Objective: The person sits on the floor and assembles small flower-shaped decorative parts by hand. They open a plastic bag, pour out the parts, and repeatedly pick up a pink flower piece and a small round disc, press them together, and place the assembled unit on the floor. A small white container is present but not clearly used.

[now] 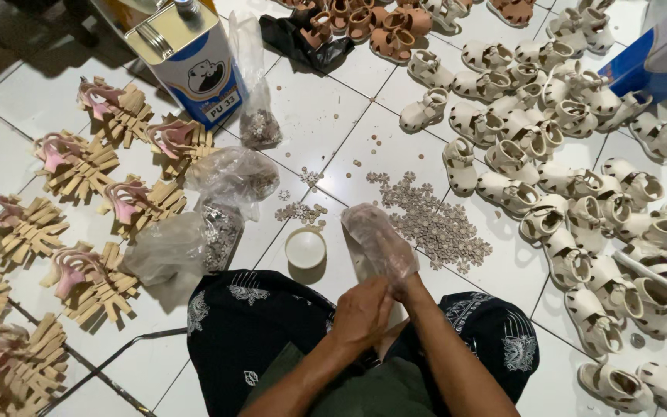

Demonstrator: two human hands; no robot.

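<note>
The right hand [391,259] was inside a clear plastic bag [372,232] worn as a glove, and the left hand [360,313] pinched its cuff at the wrist — above the floor's small flower pieces [434,220] (spread within reach).

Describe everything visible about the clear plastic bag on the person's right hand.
The plastic bag is thin, clear and crinkled, pulled over the right hand like a glove, so the fingers show dimly through it. It points away from the person, above the white tile floor beside the heap of small beige flower pieces. The left hand grips its open end at the right wrist.
</note>
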